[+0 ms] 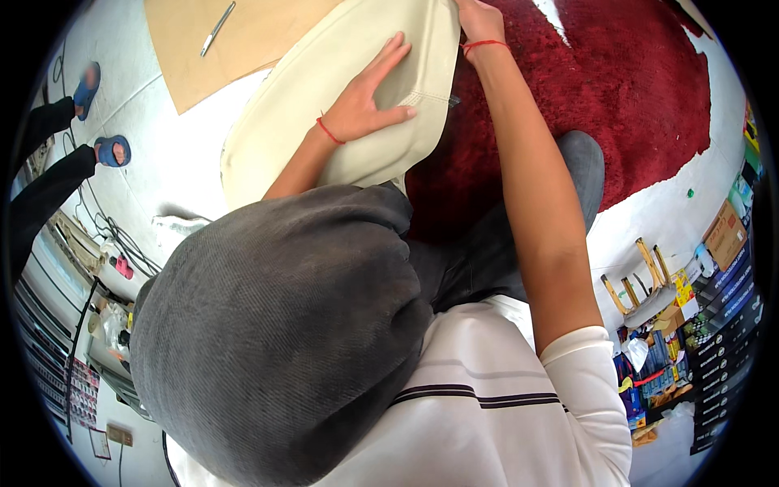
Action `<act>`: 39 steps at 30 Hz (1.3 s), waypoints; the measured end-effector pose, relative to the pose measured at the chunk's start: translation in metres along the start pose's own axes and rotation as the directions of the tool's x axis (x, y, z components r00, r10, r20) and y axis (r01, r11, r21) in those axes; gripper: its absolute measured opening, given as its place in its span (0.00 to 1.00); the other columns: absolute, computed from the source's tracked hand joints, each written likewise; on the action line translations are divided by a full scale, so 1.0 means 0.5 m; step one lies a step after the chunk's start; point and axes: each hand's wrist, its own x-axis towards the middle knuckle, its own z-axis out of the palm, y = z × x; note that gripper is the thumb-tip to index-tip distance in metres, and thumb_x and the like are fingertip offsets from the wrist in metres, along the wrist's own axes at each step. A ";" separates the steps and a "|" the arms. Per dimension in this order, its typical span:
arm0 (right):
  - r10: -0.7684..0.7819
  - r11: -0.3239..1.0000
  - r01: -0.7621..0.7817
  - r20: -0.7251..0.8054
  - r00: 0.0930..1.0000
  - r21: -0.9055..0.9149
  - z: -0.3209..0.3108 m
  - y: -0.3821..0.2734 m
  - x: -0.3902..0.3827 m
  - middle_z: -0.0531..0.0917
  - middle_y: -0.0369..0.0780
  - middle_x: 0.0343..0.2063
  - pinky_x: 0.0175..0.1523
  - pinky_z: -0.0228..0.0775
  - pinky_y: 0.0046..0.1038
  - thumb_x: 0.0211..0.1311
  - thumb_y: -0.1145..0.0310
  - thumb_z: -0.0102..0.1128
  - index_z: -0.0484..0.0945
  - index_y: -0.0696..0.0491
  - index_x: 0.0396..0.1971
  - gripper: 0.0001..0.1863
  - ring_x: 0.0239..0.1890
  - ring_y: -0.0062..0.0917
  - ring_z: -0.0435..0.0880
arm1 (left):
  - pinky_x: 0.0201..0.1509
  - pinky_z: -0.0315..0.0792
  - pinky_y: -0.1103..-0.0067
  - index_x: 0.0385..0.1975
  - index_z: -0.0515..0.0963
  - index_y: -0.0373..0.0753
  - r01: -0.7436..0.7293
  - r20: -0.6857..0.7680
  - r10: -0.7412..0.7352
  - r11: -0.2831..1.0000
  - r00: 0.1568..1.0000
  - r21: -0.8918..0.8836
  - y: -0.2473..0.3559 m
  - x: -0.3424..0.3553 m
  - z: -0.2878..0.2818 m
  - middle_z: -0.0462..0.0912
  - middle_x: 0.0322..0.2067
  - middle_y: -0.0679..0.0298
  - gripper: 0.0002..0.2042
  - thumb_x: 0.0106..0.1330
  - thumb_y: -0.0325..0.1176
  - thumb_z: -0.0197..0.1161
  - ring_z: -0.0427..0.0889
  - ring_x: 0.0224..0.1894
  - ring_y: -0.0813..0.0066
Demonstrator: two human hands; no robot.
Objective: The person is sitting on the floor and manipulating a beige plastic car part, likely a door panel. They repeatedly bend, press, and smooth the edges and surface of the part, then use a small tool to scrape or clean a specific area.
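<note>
A cream, stitched sheet of leather-like material [268,138] lies slanted over my lap area, beside a deep-red shaggy carpet [641,97]. My left hand [365,101] rests on its face, fingers and thumb spread apart, with a red string at the wrist. Up at the top edge of the view, my right hand [480,20] grips the sheet's right edge; its fingertips are partly out of sight. A short seam crosses the sheet near my left thumb. My grey-trousered knees are bent around the material.
Brown paper [187,57] holding a silver pen [217,28] lies upper left. Another person's feet in blue slippers [112,151] are at the left, near black cables [114,231]. At the right stand a wooden stool [647,284], a cardboard box [725,235] and stacked packages.
</note>
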 end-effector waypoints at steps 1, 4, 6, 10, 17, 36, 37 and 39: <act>-0.024 0.999 0.025 0.037 0.999 -0.032 -0.008 0.013 0.003 0.88 0.39 0.32 0.38 0.76 0.28 0.69 0.63 0.68 0.86 0.62 0.38 0.15 0.31 0.24 0.84 | 0.84 0.46 0.64 0.79 0.58 0.38 0.010 0.001 -0.010 1.000 1.000 -0.010 0.000 -0.002 0.002 0.49 0.82 0.52 0.47 0.60 0.41 0.75 0.45 0.84 0.57; 0.051 0.998 -0.055 0.137 0.989 0.027 -0.019 -0.009 -0.015 0.88 0.41 0.32 0.39 0.77 0.29 0.68 0.65 0.69 0.85 0.63 0.39 0.14 0.34 0.26 0.86 | 0.84 0.47 0.64 0.78 0.58 0.37 0.017 -0.006 -0.017 1.000 1.000 -0.025 -0.009 -0.003 0.004 0.50 0.81 0.52 0.47 0.60 0.42 0.75 0.46 0.84 0.57; 0.056 0.985 -0.040 0.093 0.994 -0.165 -0.022 -0.004 -0.040 0.89 0.45 0.32 0.46 0.79 0.32 0.71 0.57 0.65 0.86 0.63 0.38 0.20 0.39 0.32 0.88 | 0.84 0.46 0.64 0.78 0.59 0.39 -0.003 0.003 0.003 1.000 1.000 -0.021 -0.011 -0.004 0.003 0.50 0.82 0.54 0.46 0.61 0.41 0.74 0.47 0.84 0.57; -0.006 0.976 0.020 0.065 0.998 -0.219 -0.013 0.028 -0.139 0.91 0.42 0.35 0.41 0.80 0.26 0.68 0.69 0.68 0.86 0.64 0.42 0.12 0.34 0.21 0.88 | 0.84 0.47 0.64 0.78 0.59 0.38 0.033 -0.007 -0.034 0.999 0.999 -0.041 -0.020 -0.008 0.004 0.51 0.81 0.53 0.46 0.61 0.41 0.75 0.47 0.84 0.58; 0.160 0.987 -0.158 0.105 0.981 -0.027 -0.049 0.109 -0.324 0.90 0.41 0.41 0.43 0.80 0.25 0.71 0.69 0.65 0.85 0.65 0.49 0.15 0.37 0.19 0.87 | 0.83 0.50 0.65 0.78 0.60 0.39 0.008 0.009 -0.007 1.000 1.000 -0.022 -0.023 -0.005 0.011 0.52 0.81 0.51 0.45 0.61 0.43 0.75 0.49 0.83 0.56; 0.044 0.998 -0.037 0.140 0.989 -0.051 -0.075 0.037 -0.214 0.90 0.45 0.42 0.44 0.82 0.26 0.64 0.77 0.70 0.81 0.65 0.52 0.17 0.38 0.24 0.89 | 0.79 0.48 0.50 0.75 0.60 0.30 0.078 -0.227 0.062 0.825 0.972 0.560 -0.022 0.070 0.084 0.58 0.75 0.37 0.35 0.76 0.48 0.55 0.55 0.78 0.39; -0.001 0.998 0.007 0.107 0.994 -0.054 -0.062 0.037 -0.221 0.90 0.44 0.41 0.43 0.81 0.26 0.65 0.75 0.69 0.82 0.65 0.48 0.15 0.37 0.23 0.89 | 0.77 0.49 0.42 0.73 0.60 0.27 0.092 -0.302 0.100 0.824 0.948 0.559 -0.026 0.102 0.092 0.59 0.73 0.33 0.36 0.74 0.46 0.59 0.58 0.75 0.34; -0.071 0.990 0.075 0.036 0.997 -0.120 -0.060 0.052 -0.214 0.90 0.43 0.39 0.42 0.80 0.26 0.64 0.72 0.69 0.82 0.65 0.46 0.14 0.35 0.22 0.88 | 0.80 0.50 0.52 0.75 0.56 0.25 0.077 -0.200 0.031 0.857 0.979 0.510 0.007 0.115 0.076 0.56 0.75 0.32 0.37 0.74 0.45 0.57 0.54 0.77 0.34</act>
